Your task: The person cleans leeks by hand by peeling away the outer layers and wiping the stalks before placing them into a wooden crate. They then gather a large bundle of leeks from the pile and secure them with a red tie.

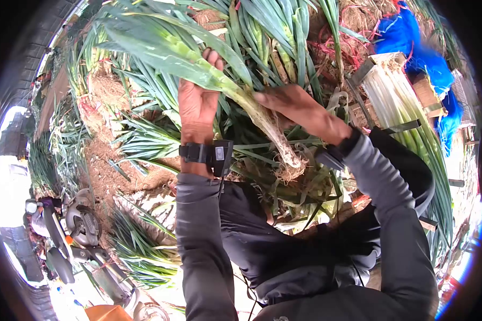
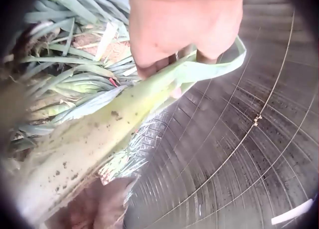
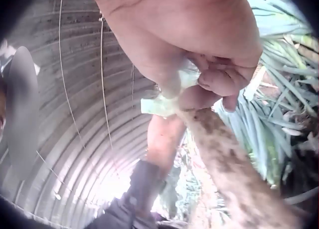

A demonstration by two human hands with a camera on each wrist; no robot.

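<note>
A large leek with broad green leaves and a soil-specked pale stalk slants across the head view, its root tuft hanging at the lower right. My left hand grips it where the leaves fan out, the fingers partly hidden behind them. In the left wrist view, a leaf loops beside that hand. My right hand is at the upper stalk, thumb on the near side. From the right wrist, its curled fingers pinch the stalk by a pale green strip.
Piles of leeks lie beyond my hands, and loose leaf scraps cover the area between my legs. Trimmed leeks rest in a wooden rack on the right, near blue netting. A motorbike stands at lower left.
</note>
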